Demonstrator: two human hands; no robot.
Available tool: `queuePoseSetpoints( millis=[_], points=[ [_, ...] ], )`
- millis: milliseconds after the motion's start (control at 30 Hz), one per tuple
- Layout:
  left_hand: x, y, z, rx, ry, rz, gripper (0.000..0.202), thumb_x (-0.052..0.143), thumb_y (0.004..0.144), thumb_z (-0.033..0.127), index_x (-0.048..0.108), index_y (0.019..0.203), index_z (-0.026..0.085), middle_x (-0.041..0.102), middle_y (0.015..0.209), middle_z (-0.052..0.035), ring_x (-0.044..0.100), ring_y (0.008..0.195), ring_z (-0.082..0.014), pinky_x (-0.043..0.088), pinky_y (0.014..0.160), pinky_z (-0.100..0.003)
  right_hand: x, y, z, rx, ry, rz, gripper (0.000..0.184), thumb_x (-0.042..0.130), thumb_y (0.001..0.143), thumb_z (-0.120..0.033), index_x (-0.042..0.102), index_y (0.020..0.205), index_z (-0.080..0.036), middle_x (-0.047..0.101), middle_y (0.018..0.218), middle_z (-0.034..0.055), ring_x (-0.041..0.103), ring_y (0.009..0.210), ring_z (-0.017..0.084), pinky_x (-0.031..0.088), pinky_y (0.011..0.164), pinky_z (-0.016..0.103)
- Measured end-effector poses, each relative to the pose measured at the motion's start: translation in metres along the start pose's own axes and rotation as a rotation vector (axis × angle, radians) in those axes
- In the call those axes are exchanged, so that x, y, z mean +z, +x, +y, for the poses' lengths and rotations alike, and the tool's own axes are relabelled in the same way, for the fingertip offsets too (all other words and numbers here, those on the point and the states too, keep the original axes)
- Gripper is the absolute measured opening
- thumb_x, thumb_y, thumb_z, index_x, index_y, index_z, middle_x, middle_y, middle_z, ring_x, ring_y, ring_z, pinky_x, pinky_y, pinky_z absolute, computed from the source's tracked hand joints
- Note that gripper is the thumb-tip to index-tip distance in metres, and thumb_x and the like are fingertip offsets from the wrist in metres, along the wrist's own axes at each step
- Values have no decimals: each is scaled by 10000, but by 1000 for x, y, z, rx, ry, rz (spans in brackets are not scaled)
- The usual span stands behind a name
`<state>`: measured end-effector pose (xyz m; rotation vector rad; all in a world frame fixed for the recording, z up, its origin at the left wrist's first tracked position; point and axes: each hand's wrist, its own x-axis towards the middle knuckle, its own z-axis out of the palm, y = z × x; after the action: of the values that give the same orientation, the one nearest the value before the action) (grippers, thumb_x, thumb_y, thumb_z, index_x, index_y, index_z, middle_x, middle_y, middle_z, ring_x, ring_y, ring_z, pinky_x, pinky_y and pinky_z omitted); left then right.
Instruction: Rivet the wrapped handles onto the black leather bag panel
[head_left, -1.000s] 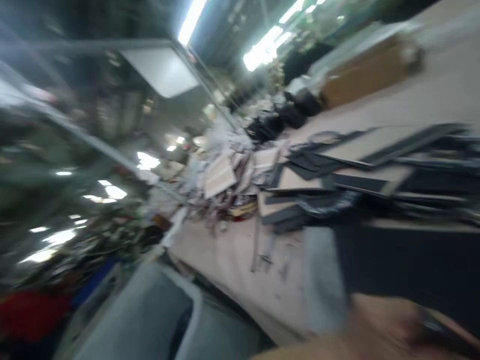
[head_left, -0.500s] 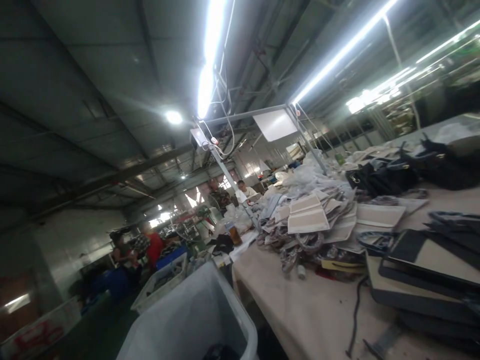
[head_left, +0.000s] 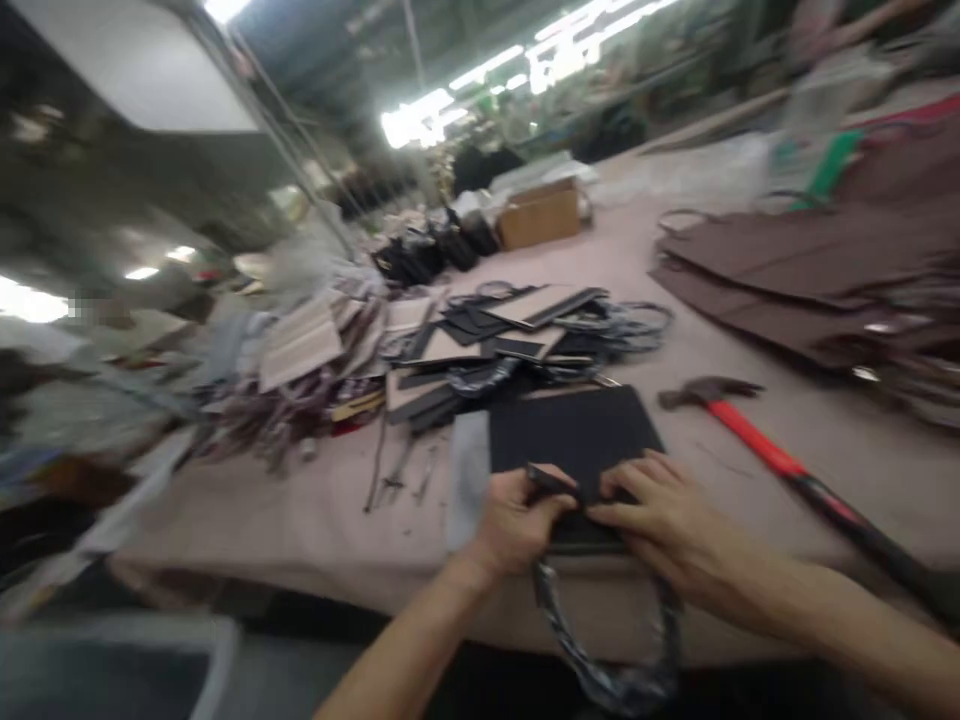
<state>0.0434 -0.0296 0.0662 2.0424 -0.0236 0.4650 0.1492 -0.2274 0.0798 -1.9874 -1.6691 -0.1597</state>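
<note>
A flat black bag panel (head_left: pixel 574 435) lies at the near edge of the worktable (head_left: pixel 315 510). A wrapped black handle loop (head_left: pixel 600 660) hangs from it over the table edge. My left hand (head_left: pixel 516 520) is closed, pinching a black strap end at the panel's near edge. My right hand (head_left: pixel 656 515) rests beside it, fingers pressed flat on the panel's near edge.
A red-handled hammer (head_left: pixel 757 445) lies right of the panel. Black pieces and straps (head_left: pixel 517 340) pile behind it, pale panels (head_left: pixel 300 345) to the left. Brown bags (head_left: pixel 810 270) stack at right. A cardboard box (head_left: pixel 540 212) and black bags (head_left: pixel 435 250) sit farther back.
The view swung up to the ceiling and far workers, then back down to the table. Both hands now rest on the black panel's near edge.
</note>
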Motion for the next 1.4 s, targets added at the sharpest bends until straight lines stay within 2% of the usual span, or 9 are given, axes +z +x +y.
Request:
queuePoseSetpoints(
  millis=[67,167,300,500,700,1200,1300,1400],
  points=[
    [13,-3,-6,26,-130,25,97,702,871,116,750,936,169,784,919,-36,742,837,-162,608,775,-245,-7,-24,-7,137,8,-133,380,545,928,-78,739,1184,-281,603,1138,95,522,1057,266,413,998,538],
    [5,-4,-9,75,-152,53,134,728,856,109,758,961,188,793,945,-15,760,857,-148,608,779,-206,-9,-21,-13,203,49,-198,346,523,941,-82,736,1163,-243,573,1185,109,474,1085,278,390,1009,539],
    [-5,-7,-7,111,-110,53,176,738,863,91,760,995,204,794,976,-4,764,896,-136,607,841,-193,-10,-15,-13,161,96,-165,329,498,963,-91,735,1145,-230,553,1198,114,465,1091,274,393,1018,532],
    [-1,-8,-10,133,-100,36,192,733,890,96,747,1038,218,791,1016,2,763,943,-139,605,910,-215,-7,-26,-6,119,173,-124,301,526,949,-88,732,1132,-209,539,1229,112,469,1151,275,319,1129,589],
    [0,-8,-8,175,-47,20,194,728,888,77,738,1037,201,788,1038,-14,757,971,-133,596,931,-197,-2,-29,-2,118,213,-99,294,525,955,-91,716,1143,-212,531,1244,96,466,1203,257,227,1201,586],
    [4,-2,-1,280,179,28,146,689,922,115,701,1046,190,783,993,4,752,914,-106,570,882,-151,-1,-31,-5,129,253,-53,265,551,930,-91,723,1093,-209,572,1223,99,496,1184,268,277,1181,599],
    [7,0,3,269,231,8,136,666,928,121,693,1042,190,776,968,9,747,864,-102,565,806,-144,-8,-31,-4,101,326,53,247,533,939,-86,702,1093,-181,600,1183,109,534,1126,254,425,1071,504],
    [9,3,7,243,250,-3,111,645,932,126,689,1015,185,765,937,9,735,817,-97,552,763,-147,-22,-37,8,171,242,301,217,500,982,-96,668,1099,-168,642,1108,101,588,1049,226,502,911,391]
  ],
)
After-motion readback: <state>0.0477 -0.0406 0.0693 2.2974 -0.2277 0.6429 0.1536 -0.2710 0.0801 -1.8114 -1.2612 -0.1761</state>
